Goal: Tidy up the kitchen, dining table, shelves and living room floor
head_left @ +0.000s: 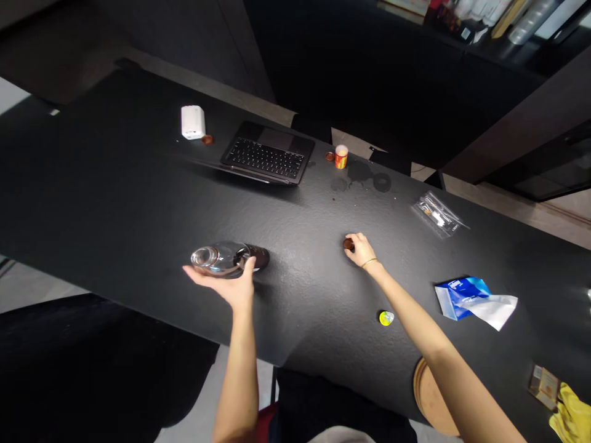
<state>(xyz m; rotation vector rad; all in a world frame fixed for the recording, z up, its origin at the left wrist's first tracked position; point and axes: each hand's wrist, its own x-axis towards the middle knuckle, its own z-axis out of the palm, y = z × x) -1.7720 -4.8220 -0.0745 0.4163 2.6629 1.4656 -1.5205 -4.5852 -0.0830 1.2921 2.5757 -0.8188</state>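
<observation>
My left hand [233, 288] is wrapped round a clear glass bottle [220, 257] over the near left of the black table. The bottle has a wide mouth facing up and left and a dark lower part; I cannot tell what makes it dark. Its thumb shows along the side, while the fingers reach beneath. Farther right, my right hand [361, 249] grips a small round brown cup [348, 244] at or just above the tabletop. A bracelet circles that wrist. Below the right forearm lies a small yellow-green lid [386, 318].
An open laptop [265, 154] stands at the far edge, with a white box [192, 122] on its left and a red-yellow paper cup [341, 157] on its right. Rightward lie a clear plastic bag [436, 212], blue tissue pack [464, 297], round wooden tray [418, 384] and yellow cloth [572, 409].
</observation>
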